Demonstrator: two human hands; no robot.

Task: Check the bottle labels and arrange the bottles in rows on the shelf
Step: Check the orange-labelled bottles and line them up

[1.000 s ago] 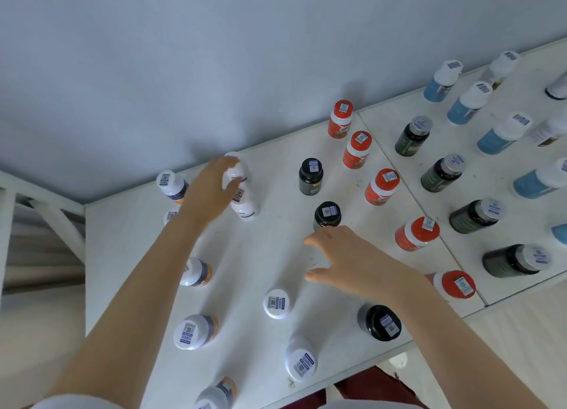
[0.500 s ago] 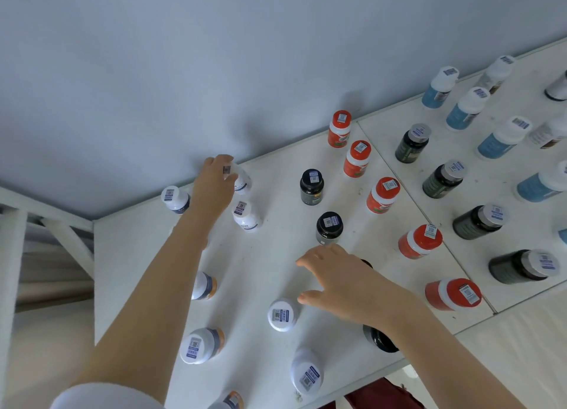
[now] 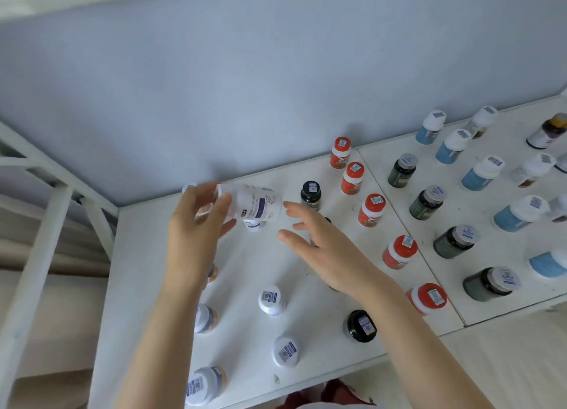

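My left hand (image 3: 196, 227) grips a white bottle (image 3: 256, 204) with a dark blue label, lifted off the shelf (image 3: 147, 286) and tipped on its side, cap end in my palm. My right hand (image 3: 319, 243) hovers just right of it, fingers spread and straight, touching nothing. Another white bottle (image 3: 254, 224) stands under the lifted one. Red bottles (image 3: 352, 177) run in a diagonal row. A black bottle (image 3: 310, 194) stands behind my right hand and another (image 3: 360, 325) near the front edge.
White-capped bottles (image 3: 270, 299) stand scattered on the front left of the shelf. On the right panel stand rows of dark green bottles (image 3: 426, 203) and blue bottles (image 3: 480, 174). A blue wall rises behind. A white frame (image 3: 46, 249) lies left.
My left hand has lifted the white bottle off the shelf and tipped it sideways. My right hand has risen from the shelf and moved toward the bottle.
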